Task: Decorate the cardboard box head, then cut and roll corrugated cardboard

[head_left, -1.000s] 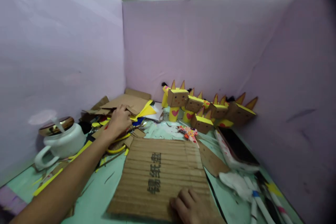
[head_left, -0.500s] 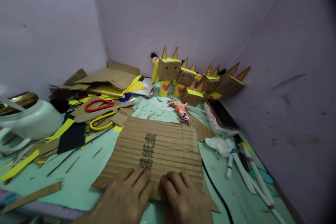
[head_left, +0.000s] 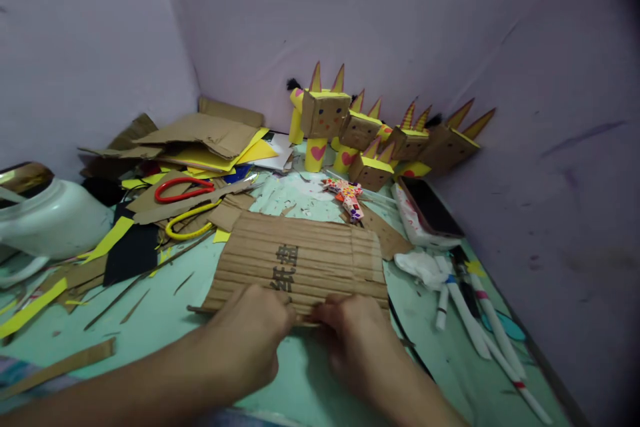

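Observation:
A sheet of brown corrugated cardboard [head_left: 325, 257] with dark printed characters lies on the pale green table [head_left: 280, 393], its ridges running across. My left hand [head_left: 253, 330] grips its near edge left of the middle, fingers curled and closed. Just to the right, my right hand [head_left: 355, 333] is closed on the same edge, a small gap between the two. The near edge looks bent or rolled under my fingers. My thumbs and the underside of the sheet are mostly hidden.
Red-handled scissors [head_left: 184, 190] and yellow-handled scissors [head_left: 193, 220] rest on scraps at left, by a white teapot [head_left: 70, 220]. Cardboard figures [head_left: 325, 117] stand at the back. A phone [head_left: 433, 210] on a white box, crumpled tissue [head_left: 423, 269] and pens [head_left: 467, 317] lie right.
Both hands have gone from lying over the cardboard to gripping its near edge, which has moved away from me. Less of the printing shows. The view has shifted slightly.

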Demonstrator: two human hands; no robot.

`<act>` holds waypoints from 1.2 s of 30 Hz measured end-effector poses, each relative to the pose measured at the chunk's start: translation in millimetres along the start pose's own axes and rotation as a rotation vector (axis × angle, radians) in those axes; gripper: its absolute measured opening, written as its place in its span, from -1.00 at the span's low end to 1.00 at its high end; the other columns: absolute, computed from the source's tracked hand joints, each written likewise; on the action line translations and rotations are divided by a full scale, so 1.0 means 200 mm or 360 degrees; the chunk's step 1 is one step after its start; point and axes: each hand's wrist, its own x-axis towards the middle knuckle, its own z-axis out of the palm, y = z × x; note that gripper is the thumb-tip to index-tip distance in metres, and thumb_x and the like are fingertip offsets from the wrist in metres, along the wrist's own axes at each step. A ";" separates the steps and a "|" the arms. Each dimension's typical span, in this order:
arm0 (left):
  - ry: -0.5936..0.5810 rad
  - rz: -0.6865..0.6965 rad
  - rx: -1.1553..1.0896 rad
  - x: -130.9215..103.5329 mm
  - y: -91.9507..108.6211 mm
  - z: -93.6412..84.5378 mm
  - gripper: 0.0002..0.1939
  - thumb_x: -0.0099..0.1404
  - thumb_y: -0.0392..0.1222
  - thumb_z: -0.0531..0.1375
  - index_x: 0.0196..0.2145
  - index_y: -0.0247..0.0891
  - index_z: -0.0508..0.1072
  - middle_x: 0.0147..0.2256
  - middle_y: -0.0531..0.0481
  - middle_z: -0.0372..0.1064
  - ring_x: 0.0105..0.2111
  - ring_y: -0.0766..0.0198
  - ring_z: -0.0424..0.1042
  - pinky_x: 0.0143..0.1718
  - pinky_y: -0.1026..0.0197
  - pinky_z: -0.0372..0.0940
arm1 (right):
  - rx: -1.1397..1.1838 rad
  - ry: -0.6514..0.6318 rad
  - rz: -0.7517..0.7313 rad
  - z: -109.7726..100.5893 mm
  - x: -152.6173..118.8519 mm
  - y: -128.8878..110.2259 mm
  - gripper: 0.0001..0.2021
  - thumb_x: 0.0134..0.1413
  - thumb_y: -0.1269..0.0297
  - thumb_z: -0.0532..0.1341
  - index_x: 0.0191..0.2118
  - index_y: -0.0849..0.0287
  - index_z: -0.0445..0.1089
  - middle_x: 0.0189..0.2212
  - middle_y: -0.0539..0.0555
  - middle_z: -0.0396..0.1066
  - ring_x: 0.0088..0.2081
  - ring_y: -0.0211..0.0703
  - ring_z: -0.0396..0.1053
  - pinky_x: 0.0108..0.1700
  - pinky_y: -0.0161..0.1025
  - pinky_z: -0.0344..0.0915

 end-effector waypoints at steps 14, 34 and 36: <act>0.1513 0.0543 0.0349 -0.15 -0.05 0.20 -0.61 0.20 -0.42 -0.01 -0.04 -0.39 0.39 -0.13 -0.28 0.44 -0.05 -0.06 0.36 -0.01 -0.11 0.26 | 0.0142 -0.0188 0.0127 -0.12 0.05 0.01 -0.94 -0.23 0.43 0.24 -0.57 0.20 0.47 -0.69 -0.08 0.23 -0.56 -0.29 0.16 -0.53 -0.32 -0.12; 0.1332 0.0532 0.0443 -0.07 -0.07 0.28 -0.54 0.13 -0.57 -0.07 -0.07 -0.47 0.43 -0.15 -0.26 0.51 -0.10 0.03 0.44 -0.03 0.01 0.30 | -0.0428 0.1188 -0.0898 0.23 -0.06 0.13 -0.69 0.17 0.60 0.00 -0.04 0.36 0.38 -0.20 0.22 0.53 -0.16 -0.04 0.46 -0.09 -0.12 0.43; 0.1297 0.0529 0.0451 -0.07 -0.07 0.28 -0.53 0.12 -0.59 -0.07 -0.08 -0.46 0.43 -0.17 -0.24 0.51 -0.11 0.04 0.43 -0.06 0.02 0.31 | -0.0481 0.1172 -0.0901 0.23 -0.05 0.12 -0.65 0.16 0.64 -0.04 -0.04 0.40 0.37 -0.20 0.25 0.53 -0.16 -0.03 0.45 -0.12 -0.14 0.44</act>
